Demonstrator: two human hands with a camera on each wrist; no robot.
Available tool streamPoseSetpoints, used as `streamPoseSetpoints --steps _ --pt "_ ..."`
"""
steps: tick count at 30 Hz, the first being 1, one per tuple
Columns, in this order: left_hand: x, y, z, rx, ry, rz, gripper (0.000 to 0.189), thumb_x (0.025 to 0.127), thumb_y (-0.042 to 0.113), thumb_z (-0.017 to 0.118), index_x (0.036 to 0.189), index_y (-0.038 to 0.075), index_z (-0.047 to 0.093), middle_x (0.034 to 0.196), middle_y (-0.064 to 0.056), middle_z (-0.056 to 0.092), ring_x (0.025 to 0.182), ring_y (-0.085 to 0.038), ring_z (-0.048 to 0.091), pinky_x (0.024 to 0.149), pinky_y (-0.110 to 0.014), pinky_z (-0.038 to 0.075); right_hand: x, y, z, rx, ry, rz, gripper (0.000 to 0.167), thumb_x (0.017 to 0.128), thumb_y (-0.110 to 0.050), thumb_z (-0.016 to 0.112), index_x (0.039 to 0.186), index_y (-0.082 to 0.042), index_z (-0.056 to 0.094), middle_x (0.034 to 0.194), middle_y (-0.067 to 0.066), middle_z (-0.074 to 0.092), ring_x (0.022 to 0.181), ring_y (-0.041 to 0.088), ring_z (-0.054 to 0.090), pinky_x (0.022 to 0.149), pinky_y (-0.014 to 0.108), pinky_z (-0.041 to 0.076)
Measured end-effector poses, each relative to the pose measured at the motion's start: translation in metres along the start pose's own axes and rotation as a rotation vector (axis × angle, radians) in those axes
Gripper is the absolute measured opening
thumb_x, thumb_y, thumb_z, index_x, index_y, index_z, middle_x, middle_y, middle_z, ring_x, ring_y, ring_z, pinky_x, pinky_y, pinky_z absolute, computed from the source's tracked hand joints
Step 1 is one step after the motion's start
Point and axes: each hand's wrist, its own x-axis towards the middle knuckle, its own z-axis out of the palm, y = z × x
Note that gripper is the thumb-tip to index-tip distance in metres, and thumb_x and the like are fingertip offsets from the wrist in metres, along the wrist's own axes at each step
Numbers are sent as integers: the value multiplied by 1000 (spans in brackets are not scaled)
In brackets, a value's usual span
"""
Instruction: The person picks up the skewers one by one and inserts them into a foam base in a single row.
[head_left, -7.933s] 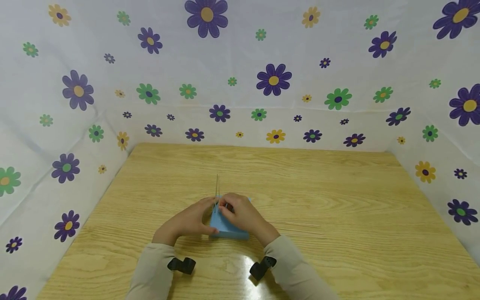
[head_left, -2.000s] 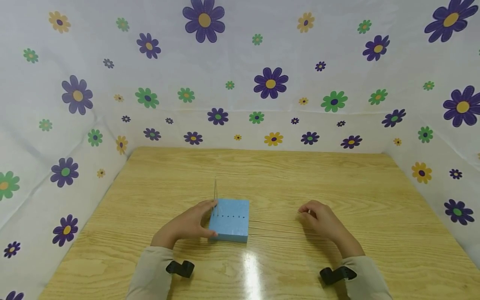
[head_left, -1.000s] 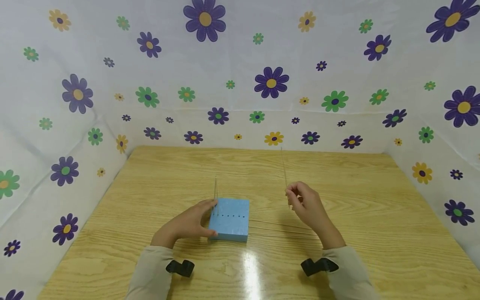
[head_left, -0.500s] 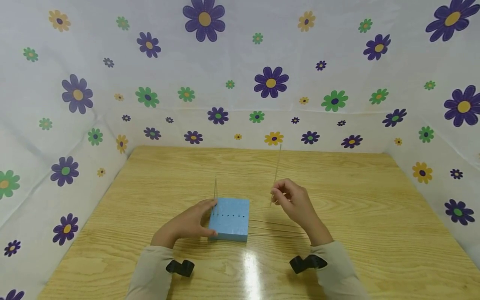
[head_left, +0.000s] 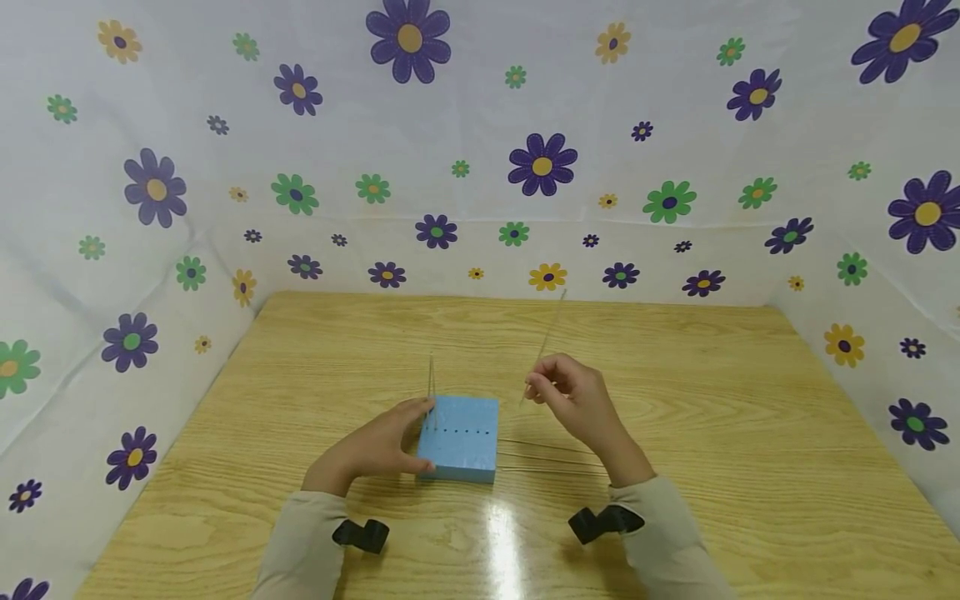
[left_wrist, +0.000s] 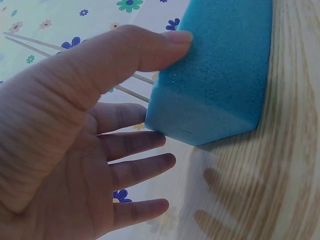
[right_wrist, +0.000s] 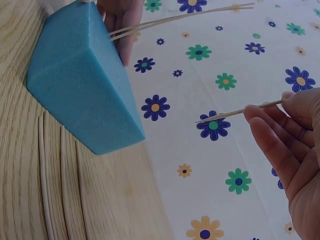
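A blue foam block (head_left: 461,458) sits on the table with a row of small dark holes (head_left: 467,432) across its top. Two thin wooden skewers (head_left: 432,379) stand upright in the holes at its left end. My left hand (head_left: 371,442) holds the block's left side between thumb and index finger; its other fingers stretch out straight, as the left wrist view shows. To the right of the block and above the table, my right hand (head_left: 573,400) pinches a third skewer (right_wrist: 227,114), tilted, its pointed end down toward the block.
Several loose skewers (head_left: 558,454) lie on the wooden table (head_left: 675,375) just right of the block, below my right hand. A flower-print cloth (head_left: 465,100) walls off the back and both sides.
My right hand left the block, reached right to the loose skewers, picked one up, raised it and came back left toward the block. The left hand stays at the block.
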Motion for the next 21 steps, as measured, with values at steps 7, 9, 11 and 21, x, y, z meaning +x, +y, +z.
streamPoseSetpoints --steps 7,9,11,21 --pt "0 0 0 9 4 -4 92 79 31 78 150 7 24 154 -16 23 140 -36 22 107 -54 29 5 -3 6 22 -14 -45 6 85 15 59 86 9 57 72 19 64 64 29 64 58 31 56" --pt "0 -1 0 10 4 -2 92 79 31 77 150 6 24 154 -16 23 140 -36 22 107 -54 29 6 1 9 24 -17 -42 6 85 15 59 86 9 58 73 19 64 64 29 64 59 30 56" --pt "0 -1 0 9 5 0 92 79 31 77 150 6 24 154 -16 23 140 -36 22 108 -54 29 6 9 14 38 -27 -36 5 85 14 59 87 9 58 73 19 64 64 29 64 59 31 56" --pt "3 -1 -1 26 17 11 93 78 31 79 149 2 26 152 -19 26 139 -37 24 109 -52 27 10 22 42 102 -84 -40 4 88 5 61 88 2 62 79 11 67 67 20 66 60 26 55"
